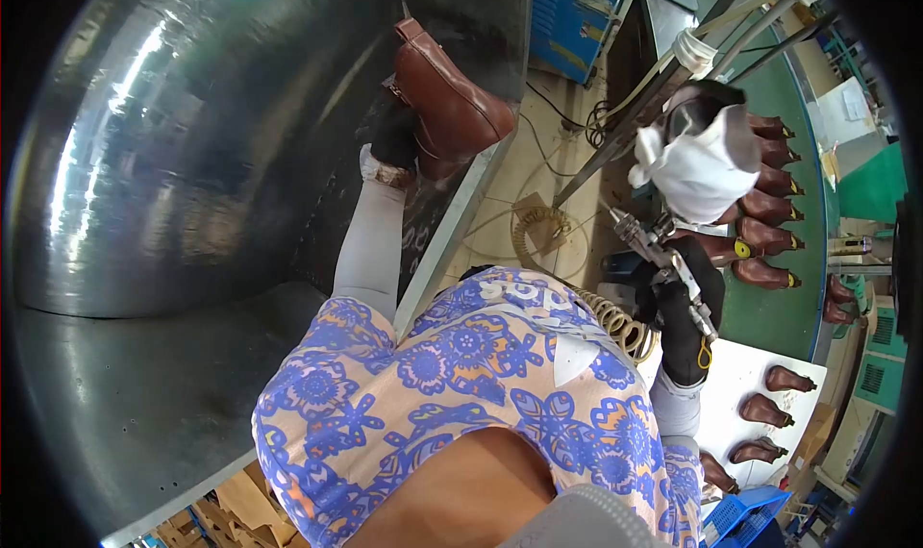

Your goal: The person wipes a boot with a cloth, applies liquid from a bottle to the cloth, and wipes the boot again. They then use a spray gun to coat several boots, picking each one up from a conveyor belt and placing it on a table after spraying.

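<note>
My left hand (396,139), in a black glove, is largely hidden behind a brown leather boot (452,96) that it holds up inside a dark metal booth. The boot's heel tab is at the top and its rounded end points right. On the right side, my right hand (683,303), also black-gloved, is wrapped round a metal spray gun (654,250). The gun's nozzle points up and left, away from my body. A coiled hose (615,319) hangs beside the gun.
The booth's shiny curved wall (192,163) fills the left. Rows of brown boots (766,207) stand on a green conveyor (750,308), and more lie on a white board (760,361). A white cloth (707,168) hangs over a stand. A blue basket (745,514) sits lower right.
</note>
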A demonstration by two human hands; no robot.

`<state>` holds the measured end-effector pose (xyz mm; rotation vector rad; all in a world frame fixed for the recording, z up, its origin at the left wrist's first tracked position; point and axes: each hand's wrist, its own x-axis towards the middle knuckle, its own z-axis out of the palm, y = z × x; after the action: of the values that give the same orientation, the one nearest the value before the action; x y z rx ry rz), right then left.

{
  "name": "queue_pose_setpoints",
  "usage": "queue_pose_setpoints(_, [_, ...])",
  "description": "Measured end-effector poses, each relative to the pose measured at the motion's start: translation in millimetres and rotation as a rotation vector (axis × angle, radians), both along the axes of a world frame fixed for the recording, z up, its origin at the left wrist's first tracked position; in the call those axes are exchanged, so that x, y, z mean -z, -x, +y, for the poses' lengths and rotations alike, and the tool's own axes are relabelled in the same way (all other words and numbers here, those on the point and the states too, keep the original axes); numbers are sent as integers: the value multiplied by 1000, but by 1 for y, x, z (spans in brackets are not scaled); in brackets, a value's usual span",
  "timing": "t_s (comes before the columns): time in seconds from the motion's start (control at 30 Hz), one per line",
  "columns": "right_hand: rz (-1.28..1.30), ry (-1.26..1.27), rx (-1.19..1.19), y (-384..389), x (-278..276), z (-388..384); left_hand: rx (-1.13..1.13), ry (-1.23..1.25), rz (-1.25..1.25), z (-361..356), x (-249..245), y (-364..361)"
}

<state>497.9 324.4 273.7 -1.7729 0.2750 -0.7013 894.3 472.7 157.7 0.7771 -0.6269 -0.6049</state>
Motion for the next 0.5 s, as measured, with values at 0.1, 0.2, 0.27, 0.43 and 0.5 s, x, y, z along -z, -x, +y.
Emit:
queue_pose_setpoints(0.1, [-12,92,14,-5,-3,4,-83,-94,-33,2,1,7])
queue_pose_setpoints(0.2, [-31,234,-78,-6,-6,-4,-143,-119,-35,-2,4,6])
queue_pose_setpoints(0.27, [69,185,11,-2,-8,-6,-122,-99,43,-5,14,-1])
queue_pose_setpoints(0.43, [-46,284,-44,-4,-4,-6,-58,-75,27,-4,14,2])
queue_pose_setpoints(0.5, [2,270,-42,0,0,-12,-23,-61,51,-6,4,12])
